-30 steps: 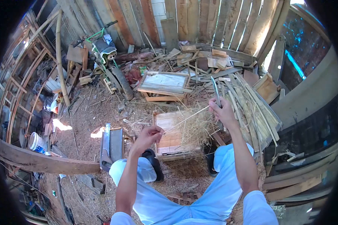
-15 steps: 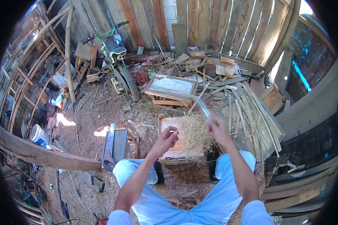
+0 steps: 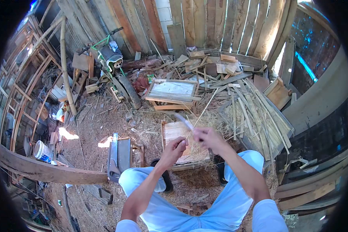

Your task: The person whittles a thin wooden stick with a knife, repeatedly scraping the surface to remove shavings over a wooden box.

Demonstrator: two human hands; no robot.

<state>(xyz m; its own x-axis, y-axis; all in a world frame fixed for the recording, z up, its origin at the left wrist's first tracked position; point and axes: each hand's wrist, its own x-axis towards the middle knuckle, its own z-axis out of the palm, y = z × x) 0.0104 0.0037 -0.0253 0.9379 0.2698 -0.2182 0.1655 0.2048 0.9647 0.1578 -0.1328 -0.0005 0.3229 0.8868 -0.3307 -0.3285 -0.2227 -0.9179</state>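
My left hand [image 3: 173, 152] is closed, pinching the lower end of a thin wooden strip [image 3: 206, 106] that slants up and to the right. A knife [image 3: 184, 121] is in my closed right hand [image 3: 208, 139], its blade pointing up and left across the strip, just above my left fingers. Beneath both hands stands a low wooden crate [image 3: 174, 132] between my feet. Pale, curly shavings [image 3: 212, 123] lie over its right side, partly hidden by my right hand.
A handsaw [image 3: 113, 152] rests on a small stool [image 3: 123, 154] by my left knee. Ahead is a slatted wooden frame [image 3: 171, 92], with a small motorbike [image 3: 118, 73] behind it to the left. Split strips [image 3: 263, 116] pile up at right; a white bucket [image 3: 42, 150] lies left.
My right hand has brought the knife left and down the strip, close to my left hand. My left hand still pinches the strip. The whole view has shifted slightly.
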